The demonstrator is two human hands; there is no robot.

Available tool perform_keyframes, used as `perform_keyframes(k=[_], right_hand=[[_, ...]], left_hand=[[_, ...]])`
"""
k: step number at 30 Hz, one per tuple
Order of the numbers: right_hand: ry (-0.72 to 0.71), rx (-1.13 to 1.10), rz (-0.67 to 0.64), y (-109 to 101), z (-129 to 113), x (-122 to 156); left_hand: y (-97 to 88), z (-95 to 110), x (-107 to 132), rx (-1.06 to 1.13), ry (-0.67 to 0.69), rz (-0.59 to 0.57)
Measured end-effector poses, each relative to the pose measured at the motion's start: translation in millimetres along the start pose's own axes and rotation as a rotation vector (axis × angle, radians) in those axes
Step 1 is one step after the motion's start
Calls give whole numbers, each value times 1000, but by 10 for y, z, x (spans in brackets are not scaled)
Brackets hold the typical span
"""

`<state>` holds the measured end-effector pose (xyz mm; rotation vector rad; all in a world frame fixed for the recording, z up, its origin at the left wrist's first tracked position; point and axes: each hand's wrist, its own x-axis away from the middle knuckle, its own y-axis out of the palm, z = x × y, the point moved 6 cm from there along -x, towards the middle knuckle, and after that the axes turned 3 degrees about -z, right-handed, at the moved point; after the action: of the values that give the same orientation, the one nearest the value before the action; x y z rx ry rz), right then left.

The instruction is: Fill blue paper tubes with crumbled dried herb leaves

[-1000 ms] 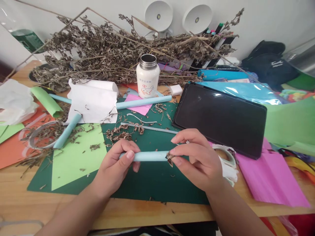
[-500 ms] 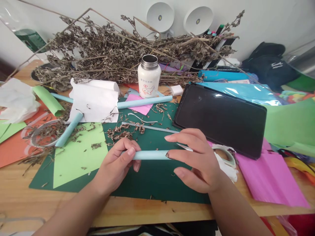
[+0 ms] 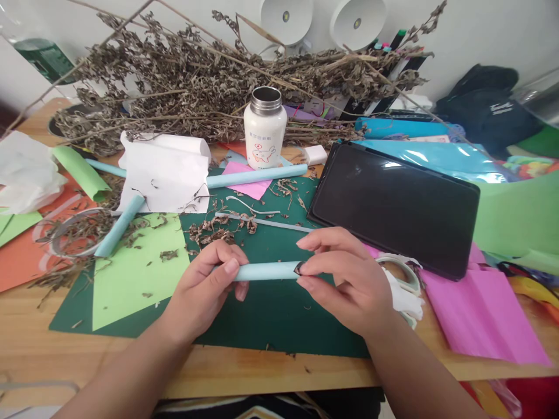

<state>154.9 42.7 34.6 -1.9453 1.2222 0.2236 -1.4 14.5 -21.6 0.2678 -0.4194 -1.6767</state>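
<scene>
A light blue paper tube (image 3: 267, 271) lies level between my hands, above the green cutting mat (image 3: 271, 326). My left hand (image 3: 203, 288) is closed around its left part, thumb on top. At the tube's right end my right hand (image 3: 353, 285) pinches with thumb and fingertips, where a small dark bit shows that I cannot make out. Behind my hands, dried leaf crumbs (image 3: 213, 233) and a thin pale strip (image 3: 266, 222) lie on the mat. A light green paper sheet (image 3: 131, 285) is left of my left hand.
A white open bottle (image 3: 265, 131) stands behind the mat, before a heap of dried stems (image 3: 174, 75). A black tablet (image 3: 393, 209) lies at right, with scissors (image 3: 404, 276) and pink paper (image 3: 484, 314) nearby. Another blue tube (image 3: 120, 226) and white paper (image 3: 166, 180) lie at left.
My right hand's thumb and fingers, spread apart before, have drawn together on the tube's right end. The left hand keeps its hold. The view has shifted slightly.
</scene>
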Motion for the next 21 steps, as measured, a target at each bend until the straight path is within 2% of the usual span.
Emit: perform_keyframes(k=[3,5,9,11,13,14,17,19,20,21], right_hand=[[-112,96,-80,-39,-45,-23],[-120,110,-229,-7,-27,-25],[-56,56,-616,151,34,55],[-46,24,-690,191,23,89],[-39,41,-659,177,11,91],[-43,33,-604,145,2,80],[-78,-147,-294,-54,-14,24],[-54,-150,-142,-133,51,5],[-23,-63,-152,-106,99,-1],[14,59,-225,-32,155,-2]], left_hand=[[-14,-14,0,19,-31,26],[-39,-18,-5,17,-47,58],[-106,7,-37,-12,-45,123],[-137,28,-59,-7,-35,161],[-162,49,-79,0,-24,191],[-173,59,-88,1,-19,202],[-239,94,-102,27,6,269],[-326,111,-98,87,22,373],[-368,110,-91,126,21,428],[-399,103,-86,161,10,472]])
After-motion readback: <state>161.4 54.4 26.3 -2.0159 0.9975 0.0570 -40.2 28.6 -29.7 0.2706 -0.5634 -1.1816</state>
